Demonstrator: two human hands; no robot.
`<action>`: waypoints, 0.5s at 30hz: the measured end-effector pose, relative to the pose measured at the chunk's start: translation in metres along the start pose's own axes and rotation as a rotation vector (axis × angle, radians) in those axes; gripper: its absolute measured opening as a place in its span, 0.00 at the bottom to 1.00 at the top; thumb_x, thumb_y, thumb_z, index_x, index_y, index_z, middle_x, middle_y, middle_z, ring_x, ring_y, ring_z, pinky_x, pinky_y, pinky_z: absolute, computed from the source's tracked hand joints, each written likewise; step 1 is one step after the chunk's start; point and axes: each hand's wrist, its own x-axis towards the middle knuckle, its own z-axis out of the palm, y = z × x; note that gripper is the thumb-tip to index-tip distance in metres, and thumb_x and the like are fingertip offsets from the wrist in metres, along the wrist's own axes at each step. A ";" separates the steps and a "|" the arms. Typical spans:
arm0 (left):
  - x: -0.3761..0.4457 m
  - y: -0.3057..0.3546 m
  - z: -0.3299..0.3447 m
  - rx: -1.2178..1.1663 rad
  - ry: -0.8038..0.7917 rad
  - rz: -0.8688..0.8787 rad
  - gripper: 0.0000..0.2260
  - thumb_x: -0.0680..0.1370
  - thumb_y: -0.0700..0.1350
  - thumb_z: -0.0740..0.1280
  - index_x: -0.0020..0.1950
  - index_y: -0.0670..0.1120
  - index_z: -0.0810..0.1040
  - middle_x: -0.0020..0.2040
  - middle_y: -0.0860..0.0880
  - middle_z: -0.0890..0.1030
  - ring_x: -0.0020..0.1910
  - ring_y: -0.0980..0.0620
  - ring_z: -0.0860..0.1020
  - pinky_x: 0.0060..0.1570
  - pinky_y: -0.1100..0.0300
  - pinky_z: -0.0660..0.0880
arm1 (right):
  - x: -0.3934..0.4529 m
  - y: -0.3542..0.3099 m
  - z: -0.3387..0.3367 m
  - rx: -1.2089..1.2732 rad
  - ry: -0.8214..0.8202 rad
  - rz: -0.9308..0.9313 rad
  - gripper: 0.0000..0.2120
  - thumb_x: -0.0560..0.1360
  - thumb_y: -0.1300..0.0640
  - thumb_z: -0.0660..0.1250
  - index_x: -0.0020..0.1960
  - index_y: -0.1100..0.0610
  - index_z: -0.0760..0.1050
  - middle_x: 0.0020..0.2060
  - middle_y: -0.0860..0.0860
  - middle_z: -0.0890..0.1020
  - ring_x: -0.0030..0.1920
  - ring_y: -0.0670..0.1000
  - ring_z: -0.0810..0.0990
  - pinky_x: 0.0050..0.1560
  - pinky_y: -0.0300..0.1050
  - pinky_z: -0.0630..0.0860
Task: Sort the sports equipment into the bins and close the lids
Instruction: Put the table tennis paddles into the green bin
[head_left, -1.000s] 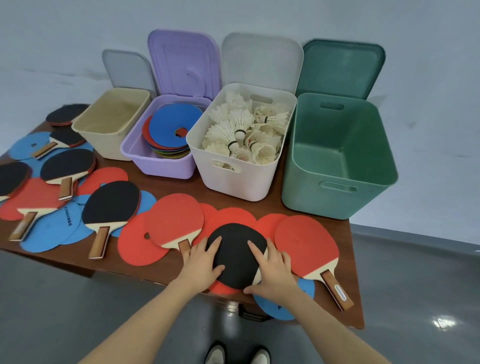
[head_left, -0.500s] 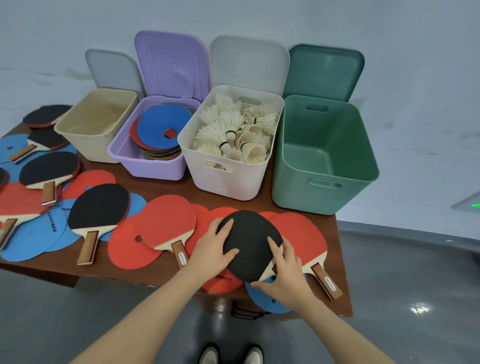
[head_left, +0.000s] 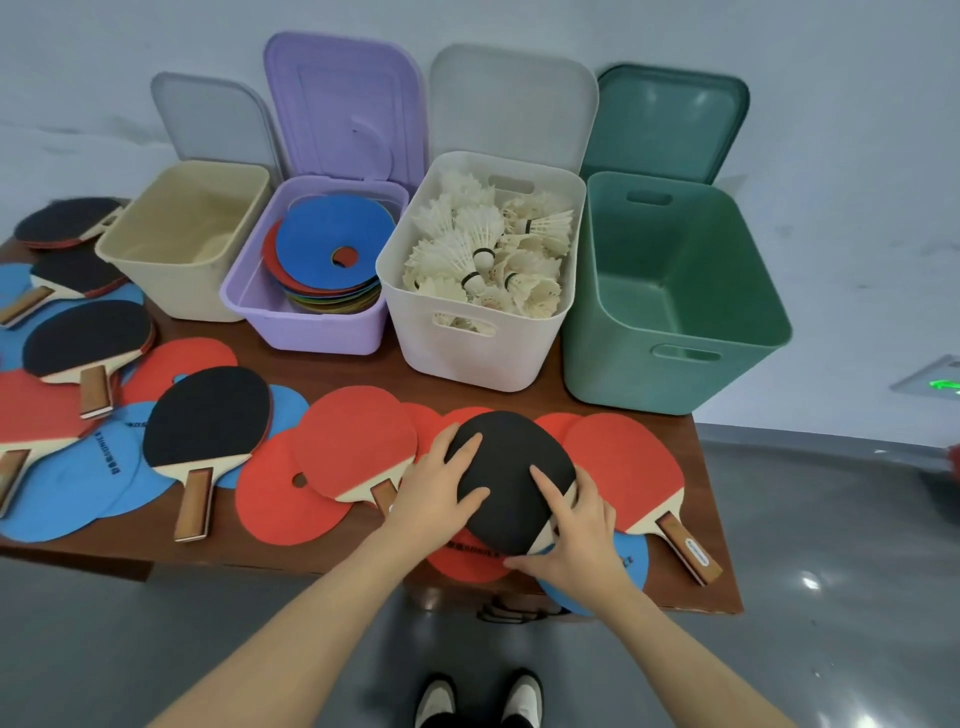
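A black-faced table tennis paddle (head_left: 506, 462) lies near the table's front edge on red and blue flat discs (head_left: 283, 499). My right hand (head_left: 579, 538) grips it at the handle end, fingers on top and thumb underneath. My left hand (head_left: 434, 493) rests on its left side with straight fingers. Beside it lie a red paddle (head_left: 623, 462) to the right and another red paddle (head_left: 353, 441) to the left. Behind stand an empty green bin (head_left: 675, 374), a white bin (head_left: 483, 364) of shuttlecocks, a purple bin (head_left: 311, 335) of discs and an empty cream bin (head_left: 171, 291).
All the bin lids stand open, leaning on the wall, among them the green lid (head_left: 670, 119). More paddles, such as a black one (head_left: 208, 415), and blue discs (head_left: 67, 493) cover the left of the brown table (head_left: 711, 545). The table's right edge is close to the red paddle's handle.
Both hands have shifted on the black paddle. It has turned and moved slightly away from me, and my right hand has closed round its handle end.
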 end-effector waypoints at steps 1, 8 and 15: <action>-0.001 -0.006 -0.003 -0.005 0.014 0.002 0.26 0.79 0.55 0.58 0.75 0.53 0.57 0.76 0.50 0.53 0.70 0.47 0.62 0.67 0.51 0.61 | 0.002 -0.004 0.002 0.003 0.029 0.012 0.50 0.55 0.28 0.67 0.72 0.37 0.51 0.72 0.59 0.56 0.70 0.59 0.57 0.67 0.55 0.56; -0.013 -0.058 -0.002 0.081 0.056 -0.523 0.28 0.77 0.65 0.49 0.75 0.57 0.53 0.77 0.50 0.44 0.74 0.36 0.43 0.70 0.40 0.46 | 0.018 -0.029 0.005 0.003 0.085 0.225 0.48 0.58 0.31 0.72 0.73 0.39 0.55 0.72 0.58 0.53 0.72 0.59 0.53 0.70 0.54 0.50; -0.008 -0.075 -0.002 0.218 -0.089 -0.476 0.35 0.75 0.66 0.56 0.75 0.60 0.42 0.77 0.51 0.39 0.73 0.34 0.39 0.69 0.38 0.47 | 0.027 -0.044 0.019 -0.054 0.068 0.258 0.47 0.59 0.32 0.72 0.73 0.40 0.56 0.71 0.58 0.55 0.71 0.58 0.54 0.70 0.54 0.51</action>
